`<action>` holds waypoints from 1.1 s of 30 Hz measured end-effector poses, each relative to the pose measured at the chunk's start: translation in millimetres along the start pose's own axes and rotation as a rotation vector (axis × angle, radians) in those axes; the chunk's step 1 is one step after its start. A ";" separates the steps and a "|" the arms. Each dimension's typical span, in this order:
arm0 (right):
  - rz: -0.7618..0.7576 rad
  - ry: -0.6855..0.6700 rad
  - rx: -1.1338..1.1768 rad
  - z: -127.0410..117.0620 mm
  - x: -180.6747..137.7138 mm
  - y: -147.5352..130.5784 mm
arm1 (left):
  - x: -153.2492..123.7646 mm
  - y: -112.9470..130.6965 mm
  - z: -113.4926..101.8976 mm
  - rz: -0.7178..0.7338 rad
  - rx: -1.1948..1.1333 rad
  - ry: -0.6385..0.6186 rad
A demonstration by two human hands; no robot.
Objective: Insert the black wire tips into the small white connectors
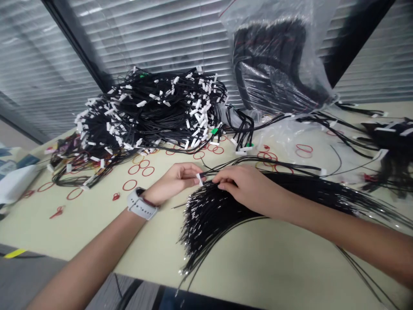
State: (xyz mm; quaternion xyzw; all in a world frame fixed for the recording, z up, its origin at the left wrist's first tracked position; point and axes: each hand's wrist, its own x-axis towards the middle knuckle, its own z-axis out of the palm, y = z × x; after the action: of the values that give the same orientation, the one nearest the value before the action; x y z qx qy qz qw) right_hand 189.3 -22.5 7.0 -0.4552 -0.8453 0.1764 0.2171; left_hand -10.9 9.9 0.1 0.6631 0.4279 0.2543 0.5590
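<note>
In the middle of the head view, my left hand pinches a small white connector between thumb and fingers; a watch with a pale strap is on that wrist. Thin black wires run from the connector toward my right hand. The right hand's thumb and index finger are closed together just right of the connector, on what looks like a black wire; the tips partly hide it. Beneath it lies a thick bundle of loose black wires, their shiny metal ends fanned out at the left.
A heap of black cables with white connectors stands at the back against the blinds. A clear plastic bag of black cables leans right of it. Red rubber bands lie scattered across the table. More dark cables lie at the right.
</note>
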 end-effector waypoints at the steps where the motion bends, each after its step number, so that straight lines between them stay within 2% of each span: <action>1: 0.008 0.021 0.029 2.6 0.5 0.0 | -0.2 0.6 0.4 -0.009 -0.007 0.004; 7: 0.101 0.156 0.168 16.9 2.1 3.2 | 0.0 3.2 1.2 -0.014 0.002 0.007; 12: 0.063 0.215 0.155 22.4 3.8 9.8 | 0.9 2.8 0.4 -0.043 -0.014 0.030; 33: 0.006 0.208 0.085 27.2 1.9 17.0 | 2.8 -3.1 -2.1 -0.017 -0.004 0.014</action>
State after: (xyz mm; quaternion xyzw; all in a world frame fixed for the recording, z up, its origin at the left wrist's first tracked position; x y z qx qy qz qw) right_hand 185.8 -14.7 -24.0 -0.4639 -0.8087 0.1645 0.3222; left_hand -12.1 13.4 -2.8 0.6566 0.4371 0.2549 0.5594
